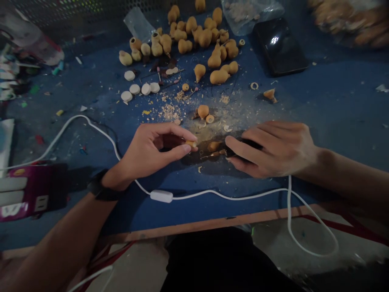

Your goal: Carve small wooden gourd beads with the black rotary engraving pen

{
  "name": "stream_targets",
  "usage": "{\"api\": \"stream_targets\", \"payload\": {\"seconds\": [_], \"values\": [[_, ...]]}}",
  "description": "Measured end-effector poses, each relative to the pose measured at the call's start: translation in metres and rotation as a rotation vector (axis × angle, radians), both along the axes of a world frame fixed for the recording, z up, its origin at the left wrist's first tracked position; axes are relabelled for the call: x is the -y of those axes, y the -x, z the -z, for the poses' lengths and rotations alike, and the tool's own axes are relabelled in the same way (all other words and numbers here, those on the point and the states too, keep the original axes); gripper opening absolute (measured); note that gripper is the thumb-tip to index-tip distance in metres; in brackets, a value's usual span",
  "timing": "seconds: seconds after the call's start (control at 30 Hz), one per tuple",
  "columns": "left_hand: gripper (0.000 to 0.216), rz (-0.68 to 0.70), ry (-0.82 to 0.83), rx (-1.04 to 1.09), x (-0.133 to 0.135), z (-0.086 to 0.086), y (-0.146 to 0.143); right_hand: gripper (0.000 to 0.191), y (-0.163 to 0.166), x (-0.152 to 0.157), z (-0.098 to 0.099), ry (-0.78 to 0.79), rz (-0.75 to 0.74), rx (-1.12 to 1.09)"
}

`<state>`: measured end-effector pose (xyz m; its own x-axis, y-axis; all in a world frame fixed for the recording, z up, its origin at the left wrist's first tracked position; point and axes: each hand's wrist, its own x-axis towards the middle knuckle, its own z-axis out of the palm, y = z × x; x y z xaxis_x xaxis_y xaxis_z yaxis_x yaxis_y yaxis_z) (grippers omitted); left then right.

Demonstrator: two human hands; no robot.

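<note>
My left hand (153,148) pinches a small tan piece of gourd (191,144) between thumb and fingers. In my right hand (273,148) is a dark rotary tool, mostly covered by the fingers. Its brass-coloured tip (217,153) points left toward the gourd piece, with a gap between them. A small gourd (214,145) lies in shadow just behind the tip. Farther back sit a rounded gourd piece (203,111) and a cut ring (210,119). Pale shavings (170,112) are scattered beyond my left hand.
Many small gourds (205,37) cluster at the back. White discs (146,89) lie to their left front. A black flat device (280,46) rests at the back right. A white cord (221,194) with an inline switch (161,196) crosses in front; a purple package (26,190) sits left.
</note>
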<state>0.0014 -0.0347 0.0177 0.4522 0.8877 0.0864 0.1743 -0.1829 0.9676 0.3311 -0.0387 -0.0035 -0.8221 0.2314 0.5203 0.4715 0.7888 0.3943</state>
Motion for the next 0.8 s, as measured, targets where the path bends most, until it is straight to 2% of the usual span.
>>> {"api": "stream_targets", "payload": {"seconds": [0.2, 0.4, 0.5, 0.8], "values": [[0.017, -0.028, 0.034, 0.036, 0.0006, -0.0040, -0.0029, 0.029, 0.0008, 0.0006, -0.0028, 0.009, -0.015, -0.021], [0.025, -0.057, 0.120, 0.080, -0.0012, -0.0022, -0.0033, 0.028, -0.0024, 0.0013, 0.0018, 0.062, 0.031, 0.015], [0.026, -0.039, 0.152, 0.116, -0.0007, -0.0016, -0.0039, 0.029, -0.0017, 0.0015, 0.0009, 0.041, 0.039, 0.012], [0.016, -0.032, 0.080, -0.019, 0.0004, -0.0015, -0.0047, 0.030, 0.0010, -0.0002, -0.0021, 0.028, -0.019, -0.054]]}}
